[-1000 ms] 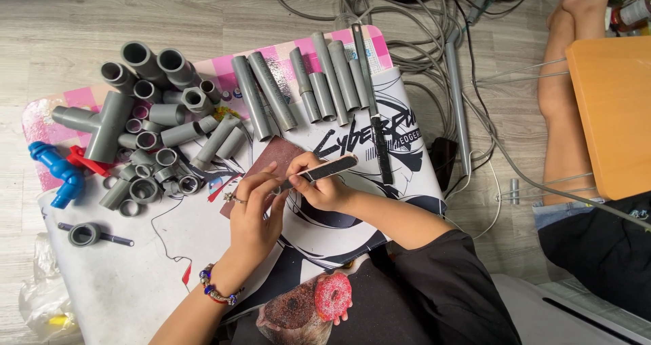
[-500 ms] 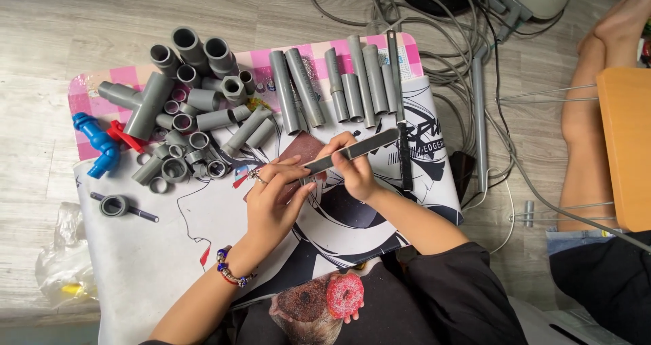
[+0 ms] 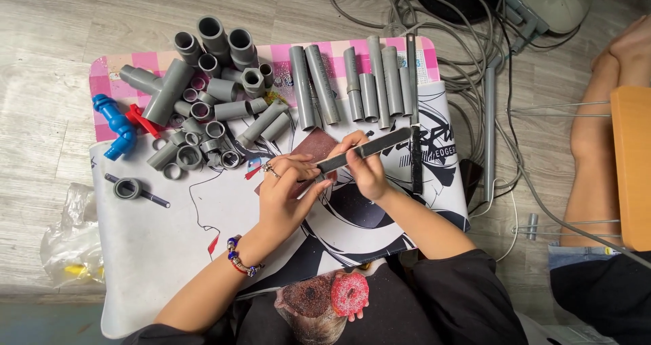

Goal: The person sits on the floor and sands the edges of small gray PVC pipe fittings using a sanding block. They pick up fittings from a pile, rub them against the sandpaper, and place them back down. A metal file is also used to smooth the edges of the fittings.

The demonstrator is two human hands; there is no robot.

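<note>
Both hands (image 3: pixel 319 182) gripping slim grey pipe (image 3: pixel 366 149).

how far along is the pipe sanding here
Done: hard to tell; a row of cut grey pipes lies lined up at the table's far edge. In hand: the right hand holds one thin grey pipe, and the left hand meets its end over brown sandpaper. Left: the pile of grey fittings lies loose, unassembled.
</note>
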